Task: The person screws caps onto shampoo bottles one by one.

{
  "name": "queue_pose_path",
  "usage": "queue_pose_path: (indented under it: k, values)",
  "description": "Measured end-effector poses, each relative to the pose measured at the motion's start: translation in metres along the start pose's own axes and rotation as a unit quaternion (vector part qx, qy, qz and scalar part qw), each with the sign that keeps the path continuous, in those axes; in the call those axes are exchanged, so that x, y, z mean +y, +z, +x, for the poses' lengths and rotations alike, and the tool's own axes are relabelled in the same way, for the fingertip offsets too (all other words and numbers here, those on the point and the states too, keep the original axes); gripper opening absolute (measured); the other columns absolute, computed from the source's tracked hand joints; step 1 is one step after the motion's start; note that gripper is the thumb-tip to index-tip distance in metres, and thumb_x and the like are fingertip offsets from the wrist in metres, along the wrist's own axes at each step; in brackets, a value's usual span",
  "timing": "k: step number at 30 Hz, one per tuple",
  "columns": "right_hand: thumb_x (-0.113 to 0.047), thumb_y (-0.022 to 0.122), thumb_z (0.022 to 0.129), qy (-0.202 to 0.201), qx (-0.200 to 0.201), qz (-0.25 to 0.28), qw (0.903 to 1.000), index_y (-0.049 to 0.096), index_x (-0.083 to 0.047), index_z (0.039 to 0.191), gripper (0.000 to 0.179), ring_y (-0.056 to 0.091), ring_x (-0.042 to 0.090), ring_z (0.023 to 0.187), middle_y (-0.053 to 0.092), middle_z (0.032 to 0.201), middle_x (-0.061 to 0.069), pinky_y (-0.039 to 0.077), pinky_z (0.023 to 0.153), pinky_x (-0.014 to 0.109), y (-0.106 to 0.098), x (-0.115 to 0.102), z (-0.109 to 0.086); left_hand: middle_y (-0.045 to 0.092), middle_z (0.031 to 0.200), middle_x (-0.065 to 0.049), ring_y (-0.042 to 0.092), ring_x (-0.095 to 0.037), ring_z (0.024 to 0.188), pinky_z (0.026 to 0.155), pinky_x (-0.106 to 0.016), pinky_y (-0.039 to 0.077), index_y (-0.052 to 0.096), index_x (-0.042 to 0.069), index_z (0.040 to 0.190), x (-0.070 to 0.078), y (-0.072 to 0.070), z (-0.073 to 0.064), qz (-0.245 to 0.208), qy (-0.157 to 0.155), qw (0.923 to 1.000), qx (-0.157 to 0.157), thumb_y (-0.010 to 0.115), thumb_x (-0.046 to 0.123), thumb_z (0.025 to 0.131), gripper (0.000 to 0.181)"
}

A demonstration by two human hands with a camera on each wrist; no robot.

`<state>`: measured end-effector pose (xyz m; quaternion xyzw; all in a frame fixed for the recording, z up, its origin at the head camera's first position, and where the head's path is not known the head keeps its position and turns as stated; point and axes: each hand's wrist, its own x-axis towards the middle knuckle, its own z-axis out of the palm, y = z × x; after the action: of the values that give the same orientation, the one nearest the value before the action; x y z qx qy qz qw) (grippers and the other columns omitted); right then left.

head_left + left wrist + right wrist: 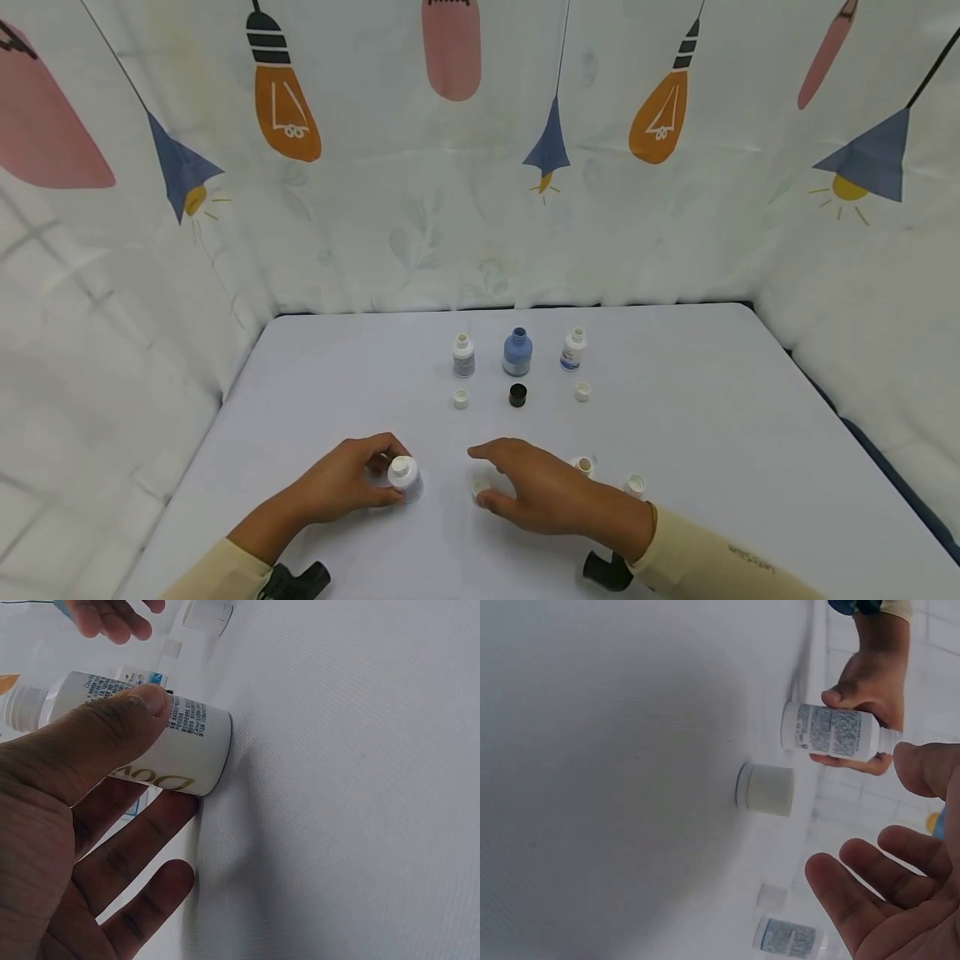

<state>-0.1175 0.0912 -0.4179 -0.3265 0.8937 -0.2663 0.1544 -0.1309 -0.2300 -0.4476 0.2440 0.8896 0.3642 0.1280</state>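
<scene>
White tabletop [712, 392], rear corners rounded. White fabric backdrop [480, 192], three sides; printed orange light bulbs [287, 112], blue pendant lamps [551, 146], pink shapes [452, 52], faint leaf sprigs [401, 243]. Grid lines, left panel [112, 358]. Diffuse light.

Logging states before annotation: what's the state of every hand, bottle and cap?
Left hand: gripping
Gripped bottle: uncapped
Right hand: open, empty
Cap by right hand: off
Back-left bottle: upright, uncapped
Blue bottle: upright, uncapped
Back-right bottle: upright, uncapped
Back-left cap: off
Black cap: off
Back-right cap: off
Partly hidden bottle: uncapped
Rightmost cap: off
</scene>
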Motion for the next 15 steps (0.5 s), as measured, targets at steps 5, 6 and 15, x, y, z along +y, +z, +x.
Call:
queue_pose_path:
  k: [5,6,15]
  values:
    - [-0.042,0.068,0.099,0.007,-0.003,-0.002,1.0000,0.052,-0.021,0.148,0.055,0.056,0.011,0.124,0.055,0.144,-0.006,0.048,0.103,0.036,0.010,0.005,0.000,0.067,0.108,0.017,0.065,-0.007,0.095,0.084,-0.035,0.055,0.064,0.027,0.112,0.000,0.000,0.000,0.003,0.003,1.0000,0.000,0.090,0.031,0.080,0.041]
    - [-0.041,0.068,0.099,0.007,-0.002,-0.002,1.0000,0.053,-0.021,0.147,0.055,0.055,0.012,0.127,0.055,0.144,-0.005,0.047,0.104,0.037,0.012,0.006,0.001,0.067,0.108,0.017,0.065,-0.007,0.095,0.084,-0.035,0.055,0.064,0.027,0.112,0.000,0.000,0.000,0.003,0.003,1.0000,0.001,0.090,0.031,0.080,0.041]
    - [-0.037,0.069,0.099,-0.013,0.008,0.001,0.9999,0.056,-0.018,0.144,0.050,0.052,0.016,0.133,0.057,0.142,-0.004,0.045,0.107,0.038,0.022,0.011,-0.001,0.067,0.108,0.016,0.066,-0.008,0.095,0.084,-0.035,0.055,0.064,0.026,0.112,-0.002,0.001,-0.001,-0.004,0.003,1.0000,0.004,0.090,0.033,0.080,0.042]
